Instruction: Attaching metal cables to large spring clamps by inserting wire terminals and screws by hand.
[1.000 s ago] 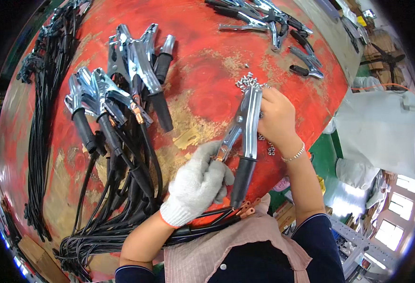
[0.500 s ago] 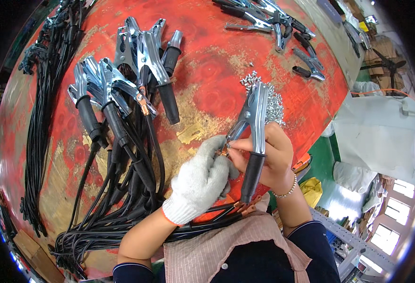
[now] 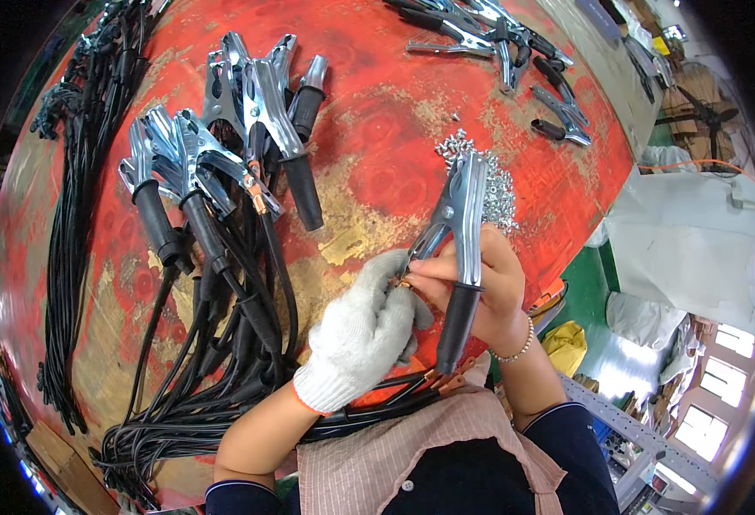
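A silvery ground clamp point(image 3: 468, 210) with a black handle sleeve point(image 3: 460, 328) stands between my hands, jaws pointing away from me. My left hand point(image 3: 356, 330), in a white knit glove, is closed around the clamp's other leg, whose lower end is hidden by the glove. My bare right hand point(image 3: 493, 287), with a beaded bracelet, reaches from behind the sleeved leg. Its thumb and fingertip pinch together beside a copper terminal point(image 3: 404, 281) at the glove's fingertips; whatever small piece they hold is too small to make out.
Small silvery screws point(image 3: 499, 196) lie heaped just beyond the clamp. Clamps with black cables point(image 3: 193, 163) lie to the left, near a long bundle of black cables point(image 3: 81, 249). More clamps point(image 3: 506, 43) sit at the far right of the red, worn table point(image 3: 377, 163). Copper-ended cables point(image 3: 446, 378) lie near my apron.
Both hands and the clamp have shifted very slightly left. My right thumb and fingertip have moved a little at the copper terminal.
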`<control>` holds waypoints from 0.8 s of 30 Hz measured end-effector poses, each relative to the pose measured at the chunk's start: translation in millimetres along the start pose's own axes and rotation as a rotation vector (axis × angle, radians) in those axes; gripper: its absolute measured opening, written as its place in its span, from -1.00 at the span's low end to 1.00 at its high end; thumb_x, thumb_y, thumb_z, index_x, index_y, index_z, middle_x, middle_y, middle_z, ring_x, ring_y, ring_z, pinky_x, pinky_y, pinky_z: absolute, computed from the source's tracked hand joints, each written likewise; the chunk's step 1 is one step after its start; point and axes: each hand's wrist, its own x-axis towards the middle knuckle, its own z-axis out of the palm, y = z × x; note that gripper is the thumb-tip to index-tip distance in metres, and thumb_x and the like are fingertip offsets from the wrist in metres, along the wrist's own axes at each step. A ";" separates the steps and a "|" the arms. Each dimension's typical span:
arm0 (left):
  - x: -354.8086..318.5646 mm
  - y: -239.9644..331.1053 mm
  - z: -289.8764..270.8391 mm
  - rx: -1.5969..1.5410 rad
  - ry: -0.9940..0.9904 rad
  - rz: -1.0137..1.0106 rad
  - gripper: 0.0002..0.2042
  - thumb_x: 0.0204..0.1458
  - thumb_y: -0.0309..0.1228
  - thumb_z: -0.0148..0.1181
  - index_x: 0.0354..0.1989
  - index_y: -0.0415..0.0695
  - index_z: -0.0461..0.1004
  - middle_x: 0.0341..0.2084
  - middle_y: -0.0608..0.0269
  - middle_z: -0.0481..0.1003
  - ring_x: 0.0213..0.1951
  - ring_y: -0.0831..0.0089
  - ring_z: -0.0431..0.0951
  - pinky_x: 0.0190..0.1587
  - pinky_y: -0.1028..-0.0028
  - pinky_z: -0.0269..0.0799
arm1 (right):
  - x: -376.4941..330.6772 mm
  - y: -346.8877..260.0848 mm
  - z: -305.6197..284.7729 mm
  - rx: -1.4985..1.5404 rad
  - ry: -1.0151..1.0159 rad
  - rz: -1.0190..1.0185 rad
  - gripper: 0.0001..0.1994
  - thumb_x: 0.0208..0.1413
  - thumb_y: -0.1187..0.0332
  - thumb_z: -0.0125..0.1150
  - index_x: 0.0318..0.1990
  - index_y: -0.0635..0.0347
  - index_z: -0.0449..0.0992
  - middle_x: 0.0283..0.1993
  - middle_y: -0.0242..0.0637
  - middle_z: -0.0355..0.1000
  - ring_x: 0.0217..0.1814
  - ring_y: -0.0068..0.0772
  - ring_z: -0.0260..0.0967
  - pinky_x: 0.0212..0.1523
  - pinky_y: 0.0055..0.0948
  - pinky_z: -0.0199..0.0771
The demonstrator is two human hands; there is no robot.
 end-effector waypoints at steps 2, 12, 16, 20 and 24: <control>0.2 -1.8 0.1 -0.012 0.002 0.013 -0.65 0.18 -0.49 -0.13 0.15 -0.27 0.20 -0.54 0.21 0.51 -0.63 0.54 0.48 -0.55 0.51 0.45 | -2.3 -1.8 -1.6 0.011 -0.024 0.051 -0.77 -0.28 0.43 0.50 -0.37 0.06 0.61 -0.48 -0.39 0.32 -0.44 -0.39 0.26 -0.43 -0.43 0.21; -1.3 -1.9 0.1 0.004 -0.009 0.047 -0.65 0.19 -0.49 -0.12 0.15 -0.27 0.21 -0.53 0.20 0.51 -0.61 0.54 0.50 -0.54 0.51 0.45 | 0.8 -5.2 -1.6 0.013 0.017 0.021 -0.75 -0.27 0.36 0.51 -0.35 0.00 0.62 -0.52 -0.43 0.31 -0.49 -0.34 0.24 -0.46 -0.40 0.22; -0.8 -1.2 -0.1 0.006 -0.005 0.027 -0.65 0.18 -0.50 -0.12 0.15 -0.26 0.21 -0.53 0.20 0.51 -0.61 0.54 0.49 -0.53 0.51 0.45 | -3.6 -5.9 1.0 0.019 0.026 0.084 -0.70 -0.29 0.37 0.51 -0.29 -0.03 0.63 -0.47 -0.45 0.36 -0.47 -0.38 0.27 -0.41 -0.43 0.25; -2.2 0.8 -0.3 -0.006 -0.004 0.024 -0.65 0.18 -0.50 -0.11 0.15 -0.25 0.22 -0.54 0.20 0.51 -0.62 0.54 0.49 -0.54 0.51 0.45 | -5.7 -3.8 -6.6 -0.003 0.004 -0.008 -0.70 -0.26 0.36 0.48 -0.26 -0.02 0.63 -0.42 -0.46 0.42 -0.43 -0.41 0.31 -0.38 -0.46 0.27; -2.6 0.0 0.0 -0.040 -0.004 0.020 -0.65 0.17 -0.50 -0.11 0.15 -0.24 0.22 -0.55 0.21 0.51 -0.62 0.54 0.50 -0.54 0.51 0.44 | -11.5 -2.1 -11.3 0.022 0.018 -0.051 -0.69 -0.22 0.36 0.43 -0.20 0.00 0.63 -0.35 -0.46 0.47 -0.39 -0.43 0.36 -0.38 -0.45 0.28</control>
